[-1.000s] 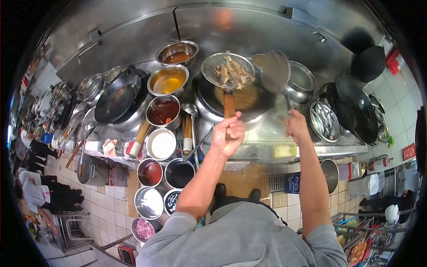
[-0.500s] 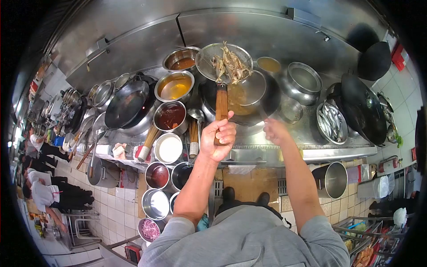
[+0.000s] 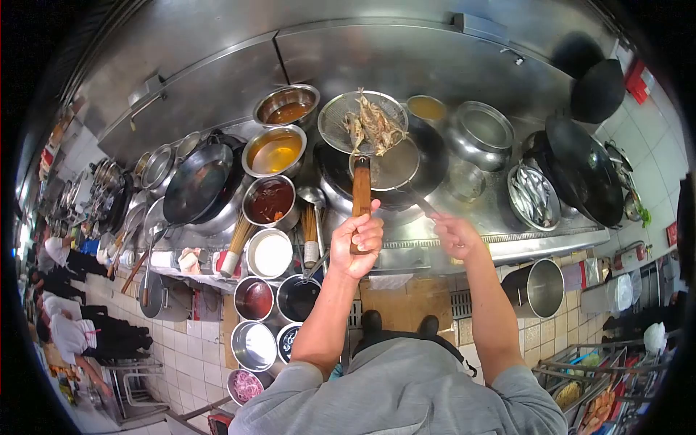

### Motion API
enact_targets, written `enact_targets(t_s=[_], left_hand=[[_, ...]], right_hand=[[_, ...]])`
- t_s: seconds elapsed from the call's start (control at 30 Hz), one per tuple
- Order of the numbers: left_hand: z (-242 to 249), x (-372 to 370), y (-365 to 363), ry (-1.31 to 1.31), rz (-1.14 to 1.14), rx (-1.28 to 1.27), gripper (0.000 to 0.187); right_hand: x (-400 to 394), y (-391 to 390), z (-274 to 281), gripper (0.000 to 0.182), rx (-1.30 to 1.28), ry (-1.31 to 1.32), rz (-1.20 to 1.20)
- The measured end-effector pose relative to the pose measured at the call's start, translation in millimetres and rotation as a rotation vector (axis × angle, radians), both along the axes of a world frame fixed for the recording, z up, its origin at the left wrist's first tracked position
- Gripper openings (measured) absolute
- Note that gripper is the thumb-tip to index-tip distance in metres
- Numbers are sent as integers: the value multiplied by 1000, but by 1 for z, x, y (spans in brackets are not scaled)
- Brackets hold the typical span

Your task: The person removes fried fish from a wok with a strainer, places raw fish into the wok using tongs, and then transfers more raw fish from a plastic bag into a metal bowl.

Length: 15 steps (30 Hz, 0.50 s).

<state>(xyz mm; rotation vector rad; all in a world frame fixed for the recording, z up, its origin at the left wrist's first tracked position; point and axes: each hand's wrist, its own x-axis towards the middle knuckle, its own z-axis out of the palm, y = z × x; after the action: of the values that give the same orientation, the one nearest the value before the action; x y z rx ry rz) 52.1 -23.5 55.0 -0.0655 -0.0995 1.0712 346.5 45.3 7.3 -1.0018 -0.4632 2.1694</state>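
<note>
My left hand (image 3: 357, 244) is closed around the wooden handle of a round wire strainer (image 3: 330, 132). Several browned fish (image 3: 375, 125) lie in the strainer, raised over the far side of a black wok (image 3: 433, 154). On the right, my right hand (image 3: 457, 238) grips the thin handle of a second, fine-mesh strainer (image 3: 392, 167). That mesh sits low over the wok, just under the first strainer, and hides much of what the wok holds.
Left of the wok stand bowls of amber oil (image 3: 275, 152) and dark red sauce (image 3: 268, 200), plus bamboo brushes (image 3: 310, 235). On the right are a metal pot (image 3: 481, 134) and a bowl of raw silver fish (image 3: 533, 194). Other people (image 3: 94, 322) work at far left.
The fine-mesh strainer has shifted toward me and slightly left, and my right hand has come nearer too. My left hand still holds up the fish-laden strainer. The view has shifted slightly.
</note>
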Motion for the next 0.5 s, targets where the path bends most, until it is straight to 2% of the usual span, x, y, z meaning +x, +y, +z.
enact_targets(t_s=[0.07,0.27,0.37,0.5], left_hand=[[0,6,3,16,-14,10,34],[10,48,18,21,-92,34,39],[19,80,24,19,-120,56,42],[24,140,28,25,-157,65,43]], right_hand=[[15,-11,-3,32,27,69,-35],[77,-54,28,34,108,-3,-258],[121,-68,49,32,169,-154,-361],[183,-49,27,54,315,-639,-440]])
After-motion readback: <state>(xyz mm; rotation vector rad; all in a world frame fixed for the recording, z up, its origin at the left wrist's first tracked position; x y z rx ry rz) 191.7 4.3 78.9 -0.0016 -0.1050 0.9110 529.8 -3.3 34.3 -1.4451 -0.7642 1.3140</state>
